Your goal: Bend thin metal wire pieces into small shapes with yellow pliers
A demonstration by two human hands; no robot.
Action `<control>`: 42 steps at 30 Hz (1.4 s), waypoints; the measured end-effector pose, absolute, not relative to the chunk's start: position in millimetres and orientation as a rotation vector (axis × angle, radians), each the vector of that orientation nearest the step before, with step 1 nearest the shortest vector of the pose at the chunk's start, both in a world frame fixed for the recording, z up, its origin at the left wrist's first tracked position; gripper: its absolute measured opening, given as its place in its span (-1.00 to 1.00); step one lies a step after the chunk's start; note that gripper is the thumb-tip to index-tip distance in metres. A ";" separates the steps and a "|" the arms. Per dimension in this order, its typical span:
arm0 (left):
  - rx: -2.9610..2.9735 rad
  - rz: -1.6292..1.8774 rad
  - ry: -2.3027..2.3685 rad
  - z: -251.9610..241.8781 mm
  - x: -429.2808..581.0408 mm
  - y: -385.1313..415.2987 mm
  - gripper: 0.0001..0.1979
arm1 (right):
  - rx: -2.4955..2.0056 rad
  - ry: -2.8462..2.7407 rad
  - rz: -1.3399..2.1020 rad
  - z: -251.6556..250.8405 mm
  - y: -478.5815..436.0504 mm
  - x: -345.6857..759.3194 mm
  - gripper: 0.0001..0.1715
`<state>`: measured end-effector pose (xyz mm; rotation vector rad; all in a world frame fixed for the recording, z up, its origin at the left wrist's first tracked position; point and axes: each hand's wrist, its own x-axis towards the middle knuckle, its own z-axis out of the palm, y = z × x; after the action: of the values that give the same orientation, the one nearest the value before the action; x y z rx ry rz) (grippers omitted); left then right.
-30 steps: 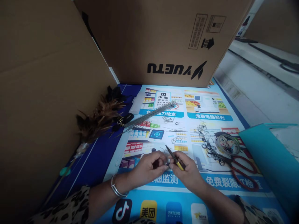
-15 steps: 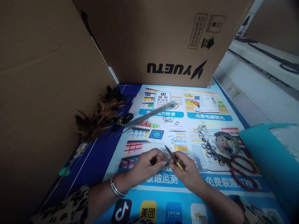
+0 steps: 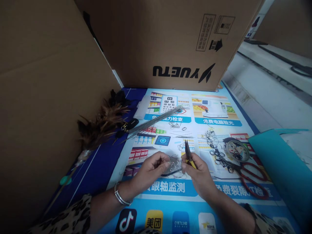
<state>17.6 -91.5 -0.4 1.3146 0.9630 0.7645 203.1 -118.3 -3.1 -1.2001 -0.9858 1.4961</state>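
Note:
My left hand [image 3: 157, 166] is closed in a pinch, thumb against forefinger, at what looks like a thin wire. My right hand [image 3: 198, 172] is wrapped round a pair of pliers [image 3: 190, 158] with yellow handles, dark jaws pointing up and away, and its thumb and finger pinch near the same spot. Between and below the hands lies a tangle of small silvery wire pieces [image 3: 175, 167]. Beyond them a few short straight wires [image 3: 181, 135] and a long bundle of straight wires [image 3: 158, 119] rest on the printed mat [image 3: 156, 193].
Red-handled scissors [image 3: 253, 174], a roll of clear tape [image 3: 237, 150] and dark wire loops [image 3: 219, 156] lie at right, beside a teal box [image 3: 275, 156]. Brown feathers [image 3: 104, 117] and a black key fob [image 3: 130, 124] lie at left. Cardboard [image 3: 170, 42] walls the back and left.
My hands have drawn apart a little, uncovering the wire pieces between them. The pliers have swung more upright, and their jaws now show slightly parted.

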 end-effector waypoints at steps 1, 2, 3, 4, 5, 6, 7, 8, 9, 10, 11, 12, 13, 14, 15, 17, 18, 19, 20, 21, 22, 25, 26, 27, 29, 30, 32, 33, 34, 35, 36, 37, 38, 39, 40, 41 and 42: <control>1.317 0.759 0.961 -0.1 17.6 -91.3 -0.84 | -1.187 -0.953 1.501 -3.0 -117.8 203.1 -0.75; 1.323 0.754 0.960 0.2 17.6 -91.0 -0.84 | -1.181 -0.920 1.504 -2.6 -117.2 203.1 -0.75; 1.331 0.750 0.960 0.6 17.7 -90.8 -0.84 | -1.179 -0.890 1.505 -1.9 -116.5 203.2 -0.74; 1.339 0.745 0.958 1.0 17.8 -90.5 -0.83 | -1.179 -0.861 1.503 -1.0 -115.8 203.3 -0.73; 1.347 0.735 0.953 1.3 17.9 -90.3 -0.83 | -1.179 -0.836 1.505 -0.1 -115.2 203.3 -0.73; 1.355 0.723 0.948 1.5 18.0 -90.2 -0.83 | -1.178 -0.813 1.508 0.7 -114.6 203.4 -0.73; 1.361 0.713 0.943 1.7 18.0 -90.1 -0.83 | -1.174 -0.795 1.512 1.4 -114.2 203.4 -0.72; 1.369 0.705 0.940 1.8 17.9 -90.1 -0.83 | -1.169 -0.780 1.514 2.0 -113.9 203.3 -0.73; 1.377 0.698 0.937 1.9 17.8 -90.2 -0.84 | -1.164 -0.771 1.516 2.2 -113.9 203.3 -0.73; 1.386 0.694 0.934 1.8 17.7 -90.2 -0.84 | -1.158 -0.768 1.519 2.2 -113.9 203.2 -0.74; 1.396 0.692 0.932 1.7 17.5 -90.3 -0.84 | -1.151 -0.768 1.519 2.0 -114.1 203.1 -0.74; 1.404 0.692 0.930 1.6 17.3 -90.3 -0.84 | -1.146 -0.769 1.515 1.6 -114.2 203.1 -0.75; 1.412 0.690 0.928 1.4 17.2 -90.3 -0.84 | -1.143 -0.769 1.513 1.1 -114.4 203.1 -0.75; 1.418 0.688 0.926 1.3 17.1 -90.3 -0.84 | -1.143 -0.770 1.513 0.6 -114.5 203.1 -0.75; 1.422 0.687 0.926 1.1 17.2 -90.2 -0.84 | -1.145 -0.769 1.513 0.2 -114.6 203.2 -0.75; 1.424 0.689 0.927 0.8 17.5 -89.9 -0.84 | -1.153 -0.764 1.511 -0.4 -114.6 203.3 -0.75; 1.422 0.692 0.926 0.5 17.7 -89.9 -0.84 | -1.156 -0.762 1.510 -0.6 -114.5 203.4 -0.74; 1.417 0.697 0.926 0.3 18.0 -89.9 -0.84 | -1.157 -0.761 1.506 -0.8 -114.5 203.3 -0.74; 1.411 0.705 0.926 0.1 18.3 -90.0 -0.84 | -1.157 -0.761 1.500 -0.9 -114.5 203.2 -0.74; 1.404 0.711 0.926 -0.1 18.6 -90.2 -0.85 | -1.155 -0.763 1.497 -0.9 -114.4 202.9 -0.74; 1.399 0.714 0.926 -0.4 18.9 -90.6 -0.86 | -1.154 -0.766 1.493 -0.9 -114.4 202.6 -0.75; 1.411 0.672 0.927 -1.4 19.8 -92.2 -0.80 | -1.151 -0.771 1.475 -0.8 -113.9 201.0 -0.78; 1.424 0.639 0.918 -2.0 20.1 -92.8 -0.77 | -1.151 -0.769 1.468 -0.7 -113.7 200.4 -0.78; 1.438 0.609 0.907 -2.6 20.3 -93.3 -0.75 | -1.151 -0.768 1.463 -0.8 -113.4 199.8 -0.79; 1.454 0.575 0.888 -4.1 20.6 -93.8 -0.78 | -1.151 -0.768 1.460 -1.1 -113.0 198.6 -0.81; 1.453 0.577 0.886 -4.9 20.7 -93.8 -0.81 | -1.151 -0.773 1.460 -1.5 -112.9 198.1 -0.81; 1.428 0.598 0.893 -6.2 20.5 -93.2 -0.86 | -1.153 -0.788 1.454 -2.6 -113.2 197.3 -0.82; 1.404 0.605 0.892 -6.5 20.3 -92.7 -0.87 | -1.158 -0.797 1.449 -3.2 -113.6 197.0 -0.81; 1.373 0.609 0.885 -6.7 20.1 -92.1 -0.88 | -1.163 -0.808 1.447 -3.7 -114.1 197.0 -0.81; 1.338 0.613 0.876 -6.6 19.8 -91.4 -0.87 | -1.172 -0.822 1.449 -4.1 -114.8 197.0 -0.80; 1.302 0.620 0.866 -6.2 19.6 -90.6 -0.87 | -1.181 -0.844 1.452 -4.3 -115.5 197.3 -0.79; 1.265 0.633 0.860 -5.8 19.4 -89.7 -0.87 | -1.189 -0.873 1.455 -4.4 -116.1 197.8 -0.78; 1.230 0.651 0.856 -5.2 19.2 -88.8 -0.86 | -1.198 -0.907 1.459 -4.2 -116.5 198.5 -0.78; 1.194 0.673 0.855 -4.7 19.2 -87.8 -0.86 | -1.205 -0.941 1.463 -4.1 -116.8 199.4 -0.78; 1.161 0.697 0.854 -4.3 19.2 -86.7 -0.85 | -1.210 -0.971 1.470 -3.9 -116.8 200.4 -0.78; 1.131 0.718 0.853 -4.0 19.2 -85.7 -0.84 | -1.212 -0.993 1.481 -3.9 -116.6 201.4 -0.77; 1.106 0.737 0.851 -4.0 19.2 -84.7 -0.84 | -1.211 -1.005 1.497 -4.1 -116.1 202.4 -0.77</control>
<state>19.2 -84.7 -4.0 1.1061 0.8508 0.7375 202.4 -116.1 -4.1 -1.2113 -1.0052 1.4967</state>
